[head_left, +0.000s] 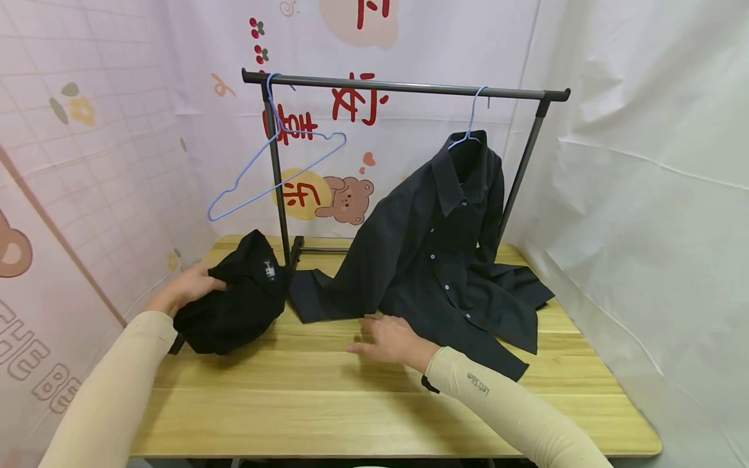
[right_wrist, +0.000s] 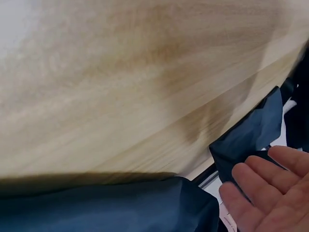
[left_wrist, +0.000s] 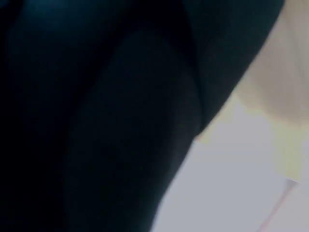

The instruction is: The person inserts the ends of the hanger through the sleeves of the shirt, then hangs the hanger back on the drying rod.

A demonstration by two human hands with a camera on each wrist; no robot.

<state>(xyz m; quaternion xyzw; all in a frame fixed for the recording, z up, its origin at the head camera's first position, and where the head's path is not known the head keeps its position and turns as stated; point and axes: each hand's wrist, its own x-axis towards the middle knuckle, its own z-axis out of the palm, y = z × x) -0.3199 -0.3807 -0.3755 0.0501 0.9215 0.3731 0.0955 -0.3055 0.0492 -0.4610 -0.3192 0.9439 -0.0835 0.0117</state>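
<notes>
My left hand [head_left: 190, 286] grips a bundled black fabric item [head_left: 236, 309] with a small white print, at the left side of the table. Dark cloth [left_wrist: 130, 135] fills most of the left wrist view, and the left fingers are hidden there. My right hand [head_left: 389, 338] hovers low over the table by the lower edge of a black button-up shirt [head_left: 404, 260]. Its fingers [right_wrist: 263, 186] are extended and hold nothing in the right wrist view. The shirt hangs tilted from a blue hanger [head_left: 471, 117], its sleeve and hem spread on the table.
A black metal rack [head_left: 398, 86] stands at the back of the wooden table [head_left: 281, 416]. An empty blue hanger [head_left: 275, 188] hangs from its left end, above the black bundle. Printed cloth walls [head_left: 638, 195] close in the sides and back.
</notes>
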